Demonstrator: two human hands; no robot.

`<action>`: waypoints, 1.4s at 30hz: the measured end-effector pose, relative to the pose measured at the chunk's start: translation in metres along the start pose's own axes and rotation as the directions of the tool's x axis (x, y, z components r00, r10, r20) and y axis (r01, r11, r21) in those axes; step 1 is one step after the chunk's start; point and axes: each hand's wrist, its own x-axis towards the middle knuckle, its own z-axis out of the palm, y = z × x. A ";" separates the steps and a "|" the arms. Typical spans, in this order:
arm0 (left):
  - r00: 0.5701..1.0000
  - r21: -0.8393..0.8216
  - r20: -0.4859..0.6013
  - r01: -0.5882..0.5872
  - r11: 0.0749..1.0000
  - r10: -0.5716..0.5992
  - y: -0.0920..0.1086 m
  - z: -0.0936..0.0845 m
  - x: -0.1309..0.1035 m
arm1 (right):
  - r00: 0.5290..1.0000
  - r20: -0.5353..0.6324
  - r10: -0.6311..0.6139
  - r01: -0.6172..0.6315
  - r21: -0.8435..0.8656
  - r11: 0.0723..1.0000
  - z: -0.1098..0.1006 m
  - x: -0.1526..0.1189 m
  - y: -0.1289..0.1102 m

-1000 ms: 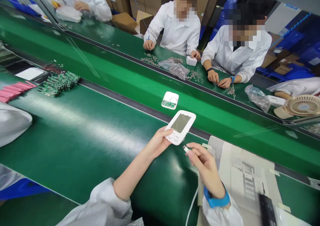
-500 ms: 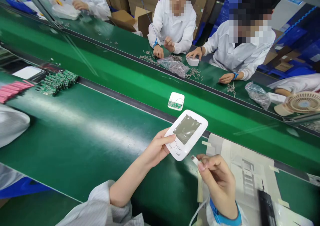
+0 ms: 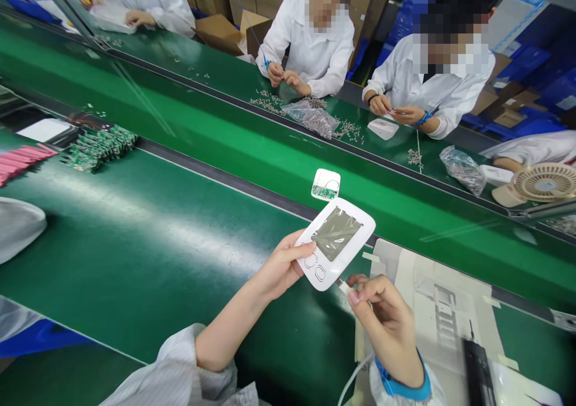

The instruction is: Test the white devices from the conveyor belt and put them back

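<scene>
My left hand point(image 3: 283, 266) grips a white device with a grey display point(image 3: 336, 233) by its lower left side, thumb on the front near the outlined buttons. The device is tilted, its screen facing up. In my right hand point(image 3: 387, 319) a white cable plug point(image 3: 345, 287) is pinched between thumb and fingers, its metal tip at the device's lower right edge. Whether the tip has entered a port I cannot make out. The white cable point(image 3: 353, 379) hangs down below my right wrist, which wears a blue band.
A white housing with a green circuit board point(image 3: 326, 184) lies on the green conveyor belt point(image 3: 252, 160). Stacked circuit boards point(image 3: 99, 148) and pink strips point(image 3: 24, 163) are at left. A taped sheet point(image 3: 443, 310) and a black tool point(image 3: 477, 370) lie at right. Co-workers sit across the belt.
My right hand has moved up and left, bringing the plug to the device's edge. The housing on the belt has shifted right. Across the belt, co-workers' hands have moved.
</scene>
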 end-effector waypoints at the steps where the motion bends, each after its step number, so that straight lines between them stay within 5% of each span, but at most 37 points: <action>1: 1.000 0.002 0.002 -0.001 1.000 0.001 0.000 0.000 0.000 | 1.000 0.003 0.004 -0.004 0.001 1.000 0.000 0.000 0.001; 13: 0.995 0.143 -0.016 -0.097 0.985 0.101 -0.004 -0.003 0.004 | 0.988 -0.051 0.144 -0.145 -0.031 0.989 0.011 0.003 0.014; 20: 0.997 -0.035 -0.047 -0.058 0.998 0.056 -0.050 -0.049 0.048 | 0.988 -0.015 0.155 -0.156 -0.107 0.982 0.015 0.041 0.062; 25: 0.992 0.008 -0.041 -0.123 0.992 0.123 -0.051 -0.077 0.063 | 0.978 0.128 0.165 -0.176 0.080 0.981 0.004 0.073 0.114; 27: 0.994 -0.008 -0.015 -0.110 0.994 0.109 -0.049 -0.081 0.063 | 0.987 -0.060 0.152 -0.147 0.086 0.985 -0.005 0.088 0.126; 29: 0.997 -0.033 0.005 -0.081 0.996 0.082 -0.049 -0.082 0.063 | 0.915 -0.383 0.126 -0.129 0.017 0.992 -0.013 0.107 0.134; 32: 0.999 -0.064 0.041 -0.027 0.998 0.029 -0.054 -0.079 0.060 | 0.796 -0.600 0.080 -0.152 -0.071 0.986 -0.016 0.144 0.143; 36: 0.994 -0.060 0.097 0.061 0.996 -0.055 -0.067 -0.073 0.054 | 0.701 -0.713 0.025 -0.380 -0.345 0.858 0.002 0.185 0.157; 39: 0.984 -0.066 0.142 0.113 0.991 -0.103 -0.079 -0.067 0.050 | 0.698 -0.713 -0.071 -0.487 -0.544 0.683 0.017 0.197 0.167; 42: 0.976 -0.121 0.162 0.168 0.978 -0.147 -0.088 -0.062 0.046 | 0.688 -0.718 -0.105 -0.516 -0.586 0.625 0.021 0.198 0.173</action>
